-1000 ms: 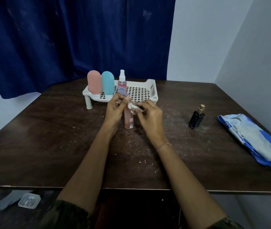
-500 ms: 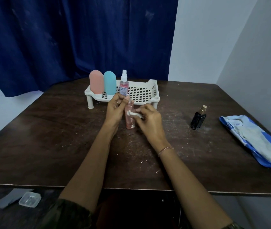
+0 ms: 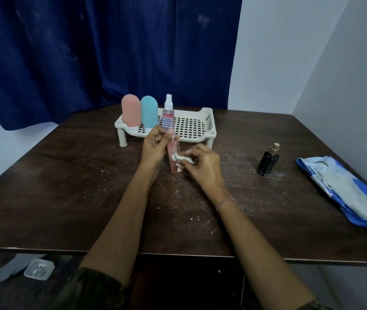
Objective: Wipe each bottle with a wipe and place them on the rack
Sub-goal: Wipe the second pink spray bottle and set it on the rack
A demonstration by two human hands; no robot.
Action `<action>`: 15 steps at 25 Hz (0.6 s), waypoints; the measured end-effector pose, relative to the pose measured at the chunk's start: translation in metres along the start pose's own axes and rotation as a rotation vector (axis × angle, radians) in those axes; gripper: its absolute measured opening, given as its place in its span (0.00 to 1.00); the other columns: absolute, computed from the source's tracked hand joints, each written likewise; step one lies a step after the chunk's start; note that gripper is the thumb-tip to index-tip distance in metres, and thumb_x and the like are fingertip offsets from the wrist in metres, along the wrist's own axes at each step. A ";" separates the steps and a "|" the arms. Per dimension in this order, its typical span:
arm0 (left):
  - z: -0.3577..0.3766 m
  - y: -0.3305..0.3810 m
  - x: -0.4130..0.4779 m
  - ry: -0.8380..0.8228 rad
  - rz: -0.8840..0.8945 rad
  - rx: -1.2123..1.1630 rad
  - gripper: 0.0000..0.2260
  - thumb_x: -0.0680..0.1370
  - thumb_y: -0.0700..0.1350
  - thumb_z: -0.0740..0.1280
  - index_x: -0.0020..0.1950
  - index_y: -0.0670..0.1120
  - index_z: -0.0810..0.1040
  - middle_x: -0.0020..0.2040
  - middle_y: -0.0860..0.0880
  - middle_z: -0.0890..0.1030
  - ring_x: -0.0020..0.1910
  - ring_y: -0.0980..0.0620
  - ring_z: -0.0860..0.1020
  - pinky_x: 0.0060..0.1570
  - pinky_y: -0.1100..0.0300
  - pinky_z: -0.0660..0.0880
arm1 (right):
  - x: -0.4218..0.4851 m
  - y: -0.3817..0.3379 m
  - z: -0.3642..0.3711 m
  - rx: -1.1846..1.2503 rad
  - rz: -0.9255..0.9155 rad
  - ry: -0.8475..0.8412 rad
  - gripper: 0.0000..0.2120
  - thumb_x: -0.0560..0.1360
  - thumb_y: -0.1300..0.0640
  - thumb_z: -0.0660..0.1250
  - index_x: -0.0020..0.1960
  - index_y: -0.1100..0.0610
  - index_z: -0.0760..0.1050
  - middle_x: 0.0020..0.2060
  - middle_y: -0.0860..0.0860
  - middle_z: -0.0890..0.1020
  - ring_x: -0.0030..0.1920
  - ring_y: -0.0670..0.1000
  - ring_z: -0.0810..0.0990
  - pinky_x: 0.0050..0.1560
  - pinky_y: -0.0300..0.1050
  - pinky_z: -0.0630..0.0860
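A slim pink bottle (image 3: 173, 156) stands upright on the dark table, and my left hand (image 3: 154, 146) pinches its top. My right hand (image 3: 202, 165) presses a small crumpled white wipe (image 3: 180, 159) against the lower side of that bottle. Behind them is the white perforated rack (image 3: 191, 125). On it stand a pink rounded bottle (image 3: 130, 110), a teal rounded bottle (image 3: 149, 111) and a clear pink spray bottle (image 3: 168, 115). A small black bottle with a gold cap (image 3: 268, 161) stands alone on the table to the right.
A blue and white wipes pack (image 3: 346, 189) lies at the table's right edge by the wall. White crumbs speckle the table (image 3: 66, 186). A blue curtain hangs behind. Below the front edge, a clear plastic box (image 3: 39, 269) lies on the floor.
My right hand has slid the wipe down the pink bottle, from near its top to its lower part. My left hand stays on the bottle's top.
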State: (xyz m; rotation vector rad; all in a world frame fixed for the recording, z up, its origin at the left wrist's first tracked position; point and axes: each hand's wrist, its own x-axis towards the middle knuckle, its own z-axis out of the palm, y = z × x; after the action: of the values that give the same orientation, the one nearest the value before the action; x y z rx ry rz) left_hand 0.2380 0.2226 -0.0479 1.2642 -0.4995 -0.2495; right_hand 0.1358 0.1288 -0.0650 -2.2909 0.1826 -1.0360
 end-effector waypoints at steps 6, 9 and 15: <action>-0.003 0.002 0.001 0.054 -0.032 -0.006 0.07 0.79 0.43 0.63 0.54 0.41 0.75 0.49 0.47 0.82 0.43 0.60 0.81 0.45 0.63 0.78 | -0.004 0.007 -0.003 -0.035 -0.027 -0.247 0.10 0.63 0.65 0.77 0.43 0.64 0.81 0.39 0.53 0.80 0.36 0.46 0.74 0.38 0.25 0.67; -0.005 0.002 0.003 0.064 -0.068 -0.026 0.12 0.79 0.41 0.63 0.61 0.38 0.74 0.51 0.46 0.81 0.47 0.55 0.81 0.47 0.59 0.79 | -0.003 0.004 -0.002 -0.017 -0.031 -0.209 0.09 0.64 0.65 0.76 0.44 0.63 0.81 0.39 0.54 0.80 0.36 0.48 0.76 0.39 0.28 0.70; 0.007 0.000 0.000 -0.151 -0.088 -0.099 0.11 0.80 0.38 0.60 0.60 0.36 0.74 0.42 0.50 0.84 0.40 0.55 0.83 0.40 0.61 0.80 | 0.004 0.000 -0.008 0.019 -0.033 0.090 0.10 0.67 0.65 0.74 0.48 0.64 0.80 0.43 0.53 0.80 0.42 0.45 0.77 0.46 0.28 0.74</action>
State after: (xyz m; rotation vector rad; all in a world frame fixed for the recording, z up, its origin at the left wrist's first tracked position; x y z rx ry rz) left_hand 0.2343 0.2164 -0.0465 1.1769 -0.5547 -0.4407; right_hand 0.1325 0.1236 -0.0580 -2.2389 0.1712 -1.1538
